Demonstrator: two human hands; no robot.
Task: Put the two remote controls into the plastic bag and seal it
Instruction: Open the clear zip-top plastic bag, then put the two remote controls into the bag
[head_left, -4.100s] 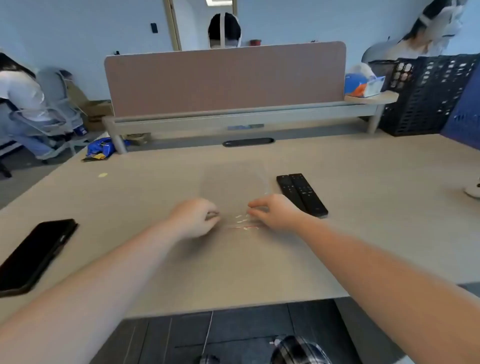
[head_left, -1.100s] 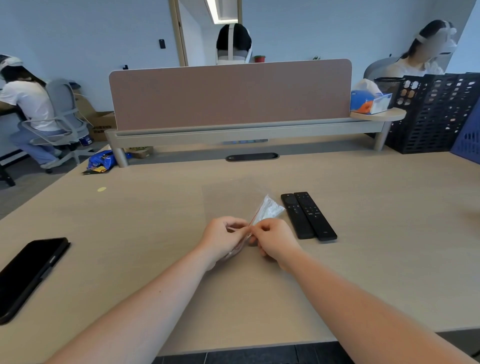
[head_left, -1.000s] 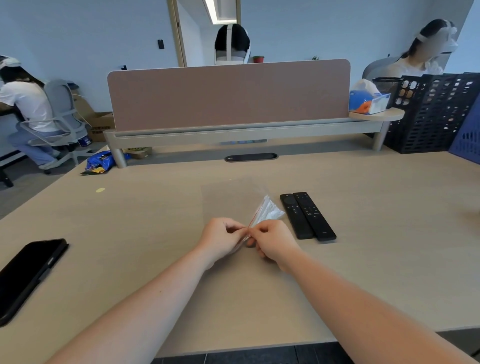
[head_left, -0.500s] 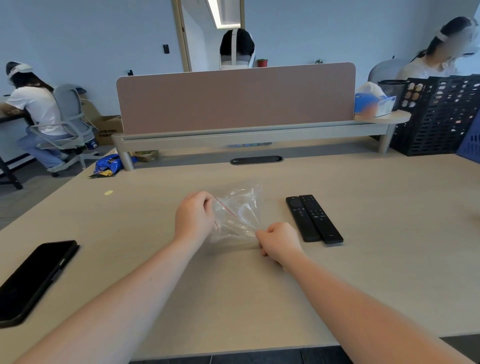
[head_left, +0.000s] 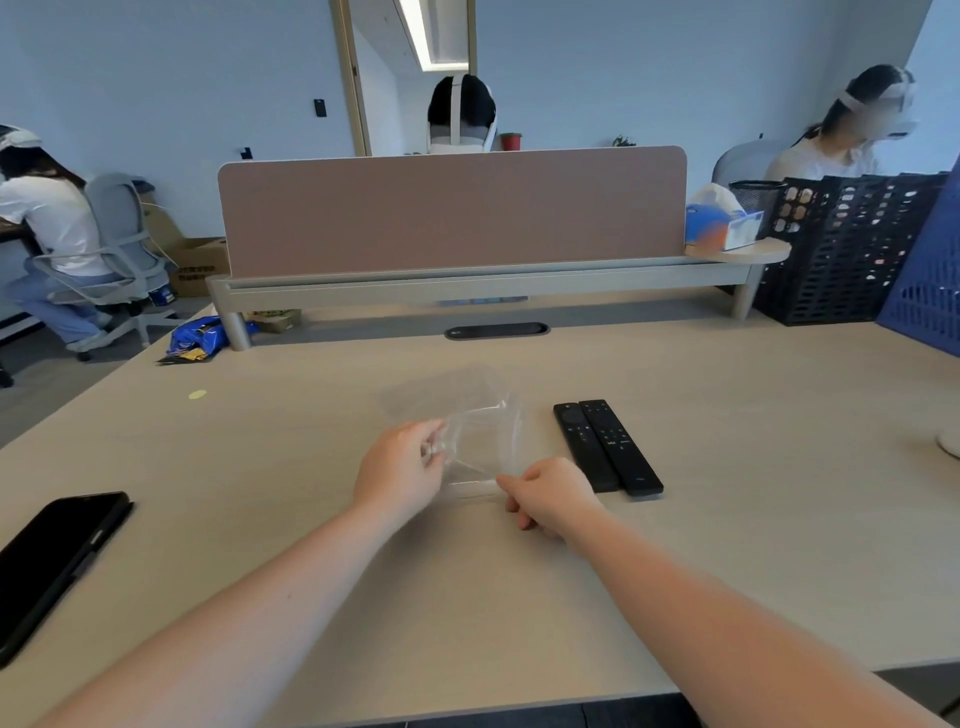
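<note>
A clear plastic bag (head_left: 480, 447) is held just above the wooden desk, its mouth pulled apart between my hands. My left hand (head_left: 402, 470) pinches the bag's left edge. My right hand (head_left: 548, 499) pinches the near right edge. Two black remote controls lie side by side on the desk right of the bag: the left remote (head_left: 584, 444) and the right remote (head_left: 618, 446). My right hand sits just beside their near ends without touching them.
A black phone (head_left: 52, 564) lies at the desk's near left. A pink divider panel (head_left: 452, 208) on a rail closes the far side. Black crates (head_left: 852, 244) and a blue crate (head_left: 930, 286) stand at the far right. A blue snack packet (head_left: 200, 338) lies far left.
My hands lifted the flat bag off the desk, worked at its top edge, then drew apart, left hand going left and up, so the bag's mouth now stands wide.
</note>
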